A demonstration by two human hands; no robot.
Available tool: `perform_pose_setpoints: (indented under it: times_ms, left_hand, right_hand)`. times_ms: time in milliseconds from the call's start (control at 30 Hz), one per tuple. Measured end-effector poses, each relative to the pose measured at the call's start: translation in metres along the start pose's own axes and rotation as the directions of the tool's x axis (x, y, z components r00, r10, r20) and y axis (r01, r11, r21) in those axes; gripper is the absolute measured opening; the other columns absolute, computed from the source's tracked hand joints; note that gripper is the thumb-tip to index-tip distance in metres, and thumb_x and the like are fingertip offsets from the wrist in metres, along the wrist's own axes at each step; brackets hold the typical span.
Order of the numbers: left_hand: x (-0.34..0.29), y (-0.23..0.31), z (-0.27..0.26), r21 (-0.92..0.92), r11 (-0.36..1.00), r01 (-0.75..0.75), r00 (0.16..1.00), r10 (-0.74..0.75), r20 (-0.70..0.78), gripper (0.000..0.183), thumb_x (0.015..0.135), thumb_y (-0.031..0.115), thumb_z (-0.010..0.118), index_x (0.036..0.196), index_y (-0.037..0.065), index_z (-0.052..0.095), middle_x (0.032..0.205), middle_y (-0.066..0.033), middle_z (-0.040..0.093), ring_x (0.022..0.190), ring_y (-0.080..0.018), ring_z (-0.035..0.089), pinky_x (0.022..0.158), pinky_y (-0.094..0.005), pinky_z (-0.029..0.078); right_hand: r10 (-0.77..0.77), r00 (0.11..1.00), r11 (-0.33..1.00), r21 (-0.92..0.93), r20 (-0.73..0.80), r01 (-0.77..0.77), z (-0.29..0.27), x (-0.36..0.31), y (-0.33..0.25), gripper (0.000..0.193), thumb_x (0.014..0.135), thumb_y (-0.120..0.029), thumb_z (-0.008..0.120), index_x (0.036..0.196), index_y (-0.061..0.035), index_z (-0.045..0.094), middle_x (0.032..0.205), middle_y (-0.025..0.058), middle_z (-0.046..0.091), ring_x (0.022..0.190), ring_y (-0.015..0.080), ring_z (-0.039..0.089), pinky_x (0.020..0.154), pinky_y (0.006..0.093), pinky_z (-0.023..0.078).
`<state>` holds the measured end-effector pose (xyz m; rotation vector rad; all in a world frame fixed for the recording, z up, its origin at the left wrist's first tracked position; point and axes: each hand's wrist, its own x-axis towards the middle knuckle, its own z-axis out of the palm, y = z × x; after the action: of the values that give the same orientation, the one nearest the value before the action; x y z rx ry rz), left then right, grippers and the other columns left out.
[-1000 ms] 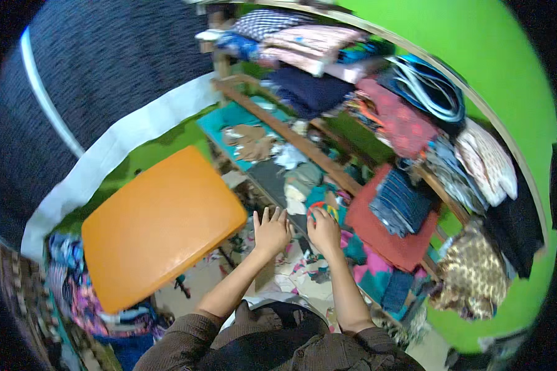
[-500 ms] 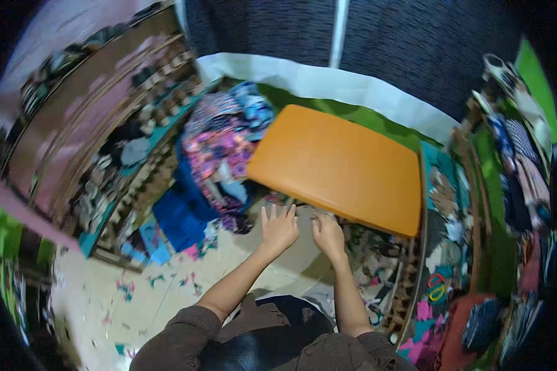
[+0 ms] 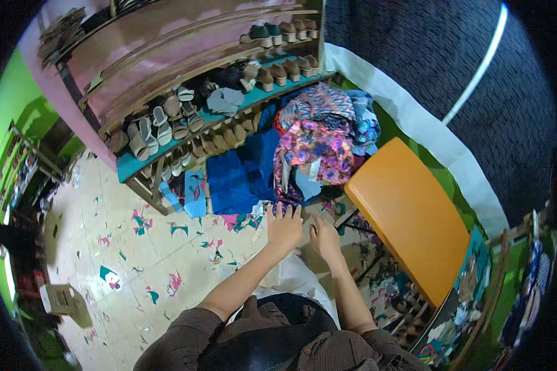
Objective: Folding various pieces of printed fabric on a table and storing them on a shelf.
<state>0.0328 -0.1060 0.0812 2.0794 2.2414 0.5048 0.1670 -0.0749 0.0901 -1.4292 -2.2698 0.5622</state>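
Note:
My left hand [image 3: 284, 230] is held out in front of me with its fingers spread and nothing in it. Beside it, my right hand [image 3: 325, 237] hangs with loosely bent fingers, also without anything visible in it. Both seem to be above the floor, touching nothing I can see. Just beyond them lies a heap of patterned clothes [image 3: 319, 145], pink floral on top, with blue cloth [image 3: 241, 173] to its left. An orange-topped table [image 3: 408, 210] with thin dark legs stands to the right of my right hand.
A wooden rack [image 3: 167, 102] with teal shelves and rows of shoes runs along the pink wall. Pink and teal scraps [image 3: 174, 282] litter the tiled floor. A cardboard box [image 3: 58, 299] sits far left. Clothes hang [image 3: 534, 272] at the right, near another cluttered shelf [image 3: 473, 272].
My view has swung left, so the table and clothes heap now appear further right and more shoe rack and floor show. Both hands stay raised in front of me, still holding nothing visible.

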Motion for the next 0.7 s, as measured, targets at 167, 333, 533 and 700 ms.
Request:
perform_pose_setpoints:
  times_ms: [167,333,533,700]
  left_hand:
    - [0.04,-0.026,0.01,-0.02,1.0,0.009,0.998,-0.008,0.055,0.045,0.081,0.033,0.048,0.119,0.009,0.051,0.121,-0.0172,0.049,0.119,-0.0378,0.037,0.101,-0.0562,0.014]
    - [0.119,-0.057,0.03,-0.069,0.986,-0.151,0.916,0.166,0.366,0.049,0.076,0.031,0.051,0.121,0.011,0.049,0.125,-0.0171,0.045,0.118,-0.0334,0.039,0.101,-0.0501,0.024]
    - [0.225,-0.071,0.022,-0.109,0.984,-0.139,0.938,0.166,0.305,0.046,0.079,0.031,0.051,0.121,0.01,0.048,0.124,-0.0146,0.047,0.117,-0.0309,0.041,0.098,-0.052,0.028]
    - [0.284,-0.082,0.034,-0.113,0.987,-0.114,0.894,0.152,0.421,0.045,0.082,0.033,0.048,0.12,0.009,0.048,0.123,-0.0145,0.047,0.114,-0.0298,0.045,0.097,-0.0497,0.03]
  right_hand:
    - [-0.068,0.995,0.998,-0.01,0.067,0.069,0.021,0.062,0.01,0.043,0.077,-0.015,0.053,0.119,-0.0046,0.048,0.119,0.0188,0.05,0.101,0.0351,0.052,0.085,0.041,0.043]
    - [-0.086,0.991,0.996,-0.007,0.106,0.087,0.026,0.14,0.023,0.038,0.077,-0.017,0.053,0.112,-0.0039,0.052,0.109,0.0185,0.055,0.094,0.0353,0.055,0.08,0.0418,0.045]
    - [0.024,0.991,0.999,0.036,0.129,-0.029,-0.004,0.233,0.044,0.031,0.08,-0.02,0.051,0.105,-0.0015,0.054,0.098,0.0214,0.057,0.09,0.0388,0.054,0.077,0.0431,0.044]
    - [0.122,0.992,0.991,0.053,0.027,-0.124,-0.01,0.283,0.074,0.028,0.081,-0.018,0.05,0.101,-0.0012,0.057,0.097,0.0217,0.058,0.09,0.0372,0.055,0.077,0.0426,0.044]
